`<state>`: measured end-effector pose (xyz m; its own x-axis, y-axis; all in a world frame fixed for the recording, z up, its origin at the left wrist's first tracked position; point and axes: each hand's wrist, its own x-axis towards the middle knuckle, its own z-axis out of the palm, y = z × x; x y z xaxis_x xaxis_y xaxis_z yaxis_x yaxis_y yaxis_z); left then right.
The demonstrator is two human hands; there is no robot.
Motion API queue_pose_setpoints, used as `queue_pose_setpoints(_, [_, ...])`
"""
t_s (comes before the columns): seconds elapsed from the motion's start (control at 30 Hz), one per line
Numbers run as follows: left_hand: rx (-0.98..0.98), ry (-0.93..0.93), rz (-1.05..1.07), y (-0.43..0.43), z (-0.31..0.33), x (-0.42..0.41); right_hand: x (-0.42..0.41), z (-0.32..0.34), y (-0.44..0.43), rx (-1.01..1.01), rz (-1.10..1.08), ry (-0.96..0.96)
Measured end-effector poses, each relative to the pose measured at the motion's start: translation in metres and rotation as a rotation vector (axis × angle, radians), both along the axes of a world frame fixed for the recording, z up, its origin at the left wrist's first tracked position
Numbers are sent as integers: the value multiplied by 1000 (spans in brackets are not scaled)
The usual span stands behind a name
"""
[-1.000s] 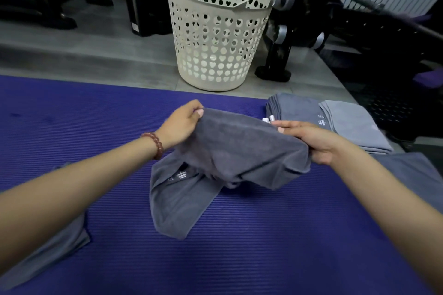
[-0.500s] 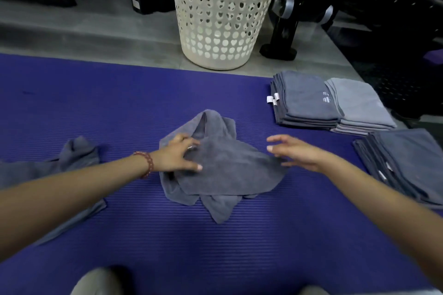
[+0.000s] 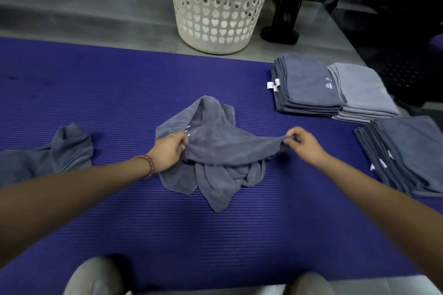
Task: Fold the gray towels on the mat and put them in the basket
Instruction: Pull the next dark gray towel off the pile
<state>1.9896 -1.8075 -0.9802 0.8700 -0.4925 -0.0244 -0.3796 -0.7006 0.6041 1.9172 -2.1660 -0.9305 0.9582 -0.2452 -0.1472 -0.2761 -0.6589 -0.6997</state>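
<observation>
- Now both hands pinch one towel [image 3: 215, 151] edge: left hand [image 3: 167, 151], right hand [image 3: 299, 142], stretching it straight for folding.
- Basket [image 3: 215, 7] waits beyond mat [image 3: 119, 93].

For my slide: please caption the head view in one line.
The left hand and right hand pinch a crumpled gray towel on the purple mat.

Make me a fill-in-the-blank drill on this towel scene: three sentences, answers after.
1. The left hand and right hand pinch the crumpled towel; a loose towel lies to its ____.
2. The basket stands on the ____, beyond the mat.
3. The folded stacks lie on the person's ____ side.
Missing: left; floor; right.
</observation>
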Motion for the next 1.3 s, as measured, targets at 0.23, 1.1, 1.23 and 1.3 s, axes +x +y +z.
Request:
queue_pose_setpoints(0.23, [-352, 88, 253, -15, 58, 27, 18, 54, 7, 777, -351, -215])
queue_pose_setpoints(1.1, [-87, 591, -119, 15, 70, 25, 30, 65, -13, 488, -640, -546])
queue_pose_setpoints(1.23, [-258, 686, -24, 18, 68, 20, 24, 58, -12, 487, -641, -500])
queue_pose_setpoints(1.3, [-443, 620, 129, 17, 69, 20, 21, 56, -12, 485, -654, -495])
